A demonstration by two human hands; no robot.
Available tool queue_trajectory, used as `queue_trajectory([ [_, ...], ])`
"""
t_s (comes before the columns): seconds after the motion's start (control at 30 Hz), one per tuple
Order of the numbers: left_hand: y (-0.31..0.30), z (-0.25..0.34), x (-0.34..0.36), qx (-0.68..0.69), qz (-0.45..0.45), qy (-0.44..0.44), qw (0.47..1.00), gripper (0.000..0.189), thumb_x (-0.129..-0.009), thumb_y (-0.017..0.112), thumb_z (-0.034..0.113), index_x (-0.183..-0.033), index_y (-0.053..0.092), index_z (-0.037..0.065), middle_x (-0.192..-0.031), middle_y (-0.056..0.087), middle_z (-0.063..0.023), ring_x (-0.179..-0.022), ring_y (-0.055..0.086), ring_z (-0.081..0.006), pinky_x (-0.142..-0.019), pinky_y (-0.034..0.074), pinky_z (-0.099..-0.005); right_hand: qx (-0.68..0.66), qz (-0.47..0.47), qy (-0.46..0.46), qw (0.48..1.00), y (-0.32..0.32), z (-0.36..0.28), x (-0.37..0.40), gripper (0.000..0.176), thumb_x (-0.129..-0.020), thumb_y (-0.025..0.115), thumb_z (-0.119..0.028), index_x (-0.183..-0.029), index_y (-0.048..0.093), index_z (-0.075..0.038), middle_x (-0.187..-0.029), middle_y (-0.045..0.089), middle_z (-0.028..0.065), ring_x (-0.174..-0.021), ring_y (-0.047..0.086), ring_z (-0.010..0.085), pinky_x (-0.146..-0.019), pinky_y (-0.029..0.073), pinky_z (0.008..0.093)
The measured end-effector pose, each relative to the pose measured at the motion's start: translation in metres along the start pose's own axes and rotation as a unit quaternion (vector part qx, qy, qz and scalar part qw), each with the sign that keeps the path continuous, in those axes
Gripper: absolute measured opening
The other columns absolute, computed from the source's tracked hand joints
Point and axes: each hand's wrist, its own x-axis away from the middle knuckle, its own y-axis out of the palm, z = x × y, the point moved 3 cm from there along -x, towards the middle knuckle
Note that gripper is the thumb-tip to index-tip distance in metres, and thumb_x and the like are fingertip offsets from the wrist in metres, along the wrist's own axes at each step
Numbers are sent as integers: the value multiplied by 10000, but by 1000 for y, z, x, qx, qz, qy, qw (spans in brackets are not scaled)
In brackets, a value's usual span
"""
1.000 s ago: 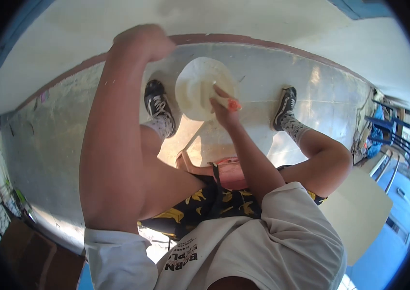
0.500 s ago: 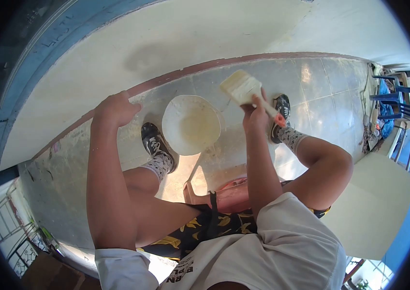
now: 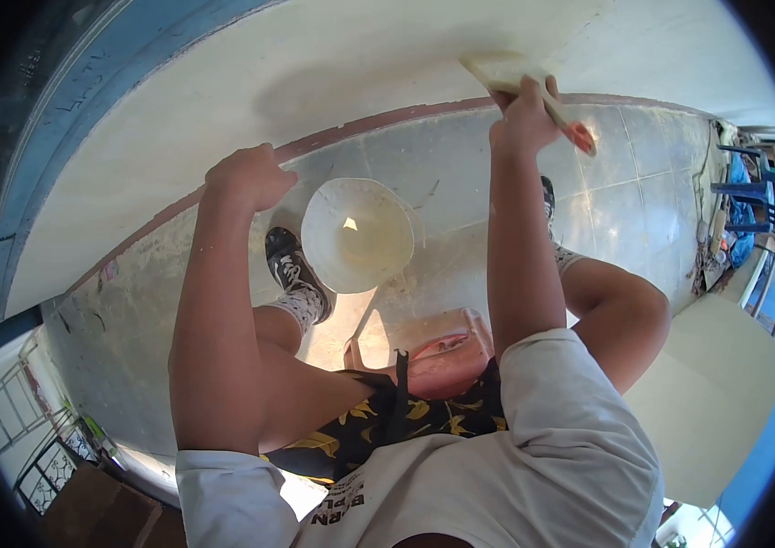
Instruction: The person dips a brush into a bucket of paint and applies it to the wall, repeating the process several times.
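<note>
A wide paintbrush (image 3: 579,137) with a red-tipped handle is in my right hand (image 3: 525,119). My fingers are closed around it, and its head is turned nearly edge-on close to the pale wall (image 3: 387,68). Out in front of the wall's base, my left hand (image 3: 252,176) is curled into a loose fist, with nothing visible in it. Between my feet a round white tub (image 3: 316,228) stands on the floor, holding some pale liquid.
A reddish-brown band (image 3: 360,125) runs along the wall's base above grey floor tiles (image 3: 461,205). Beneath me is a pink plastic stool or seat (image 3: 451,361). Blue chairs (image 3: 753,192) stand at the far right; a blue door frame (image 3: 86,100) is at the left.
My right hand has lifted the paintbrush up and right, from above the floor to the wall, turning it edge-on. My left hand has shifted up and slightly right.
</note>
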Motion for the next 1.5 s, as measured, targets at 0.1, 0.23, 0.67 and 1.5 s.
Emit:
queue_trajectory([
  [0.1, -2, 1, 0, -2, 7, -1, 1000, 554, -833, 555, 425, -1247, 519, 59, -1228, 581, -119, -1141, 555, -267, -961, 442, -407, 22, 4, 34, 999, -27, 25, 5, 573, -815, 509, 28, -1337, 292, 126, -1243, 456, 252, -1046, 574, 346, -713, 592, 413],
  [0.23, 1, 4, 0, -19, 8, 4, 1000, 567, -831, 558, 420, -1267, 498, 63, -1240, 574, -116, -1146, 552, -260, -960, 442, -415, 43, 18, 8, 999, 10, 36, -17, 569, -813, 515, 32, -1334, 304, 126, -1229, 460, 243, -994, 584, 304, -691, 597, 393],
  [0.67, -2, 4, 6, -7, 19, 12, 1000, 505, -835, 544, 374, -1239, 533, 71, -1199, 605, -109, -1106, 582, -258, -926, 467, -416, 65, 31, 15, 997, 15, 9, -14, 553, -813, 503, 41, -1332, 326, 110, -1202, 468, 238, -985, 589, 318, -704, 607, 394],
  [1.5, -6, -7, 7, 31, 26, 7, 999, 408, -821, 568, 363, -1115, 624, 86, -1112, 648, -105, -1028, 626, -250, -873, 505, -379, -36, -13, 75, 996, -17, 68, 69, 560, -823, 508, 0, -1355, 341, 38, -1235, 463, 223, -1009, 574, 315, -749, 573, 390],
])
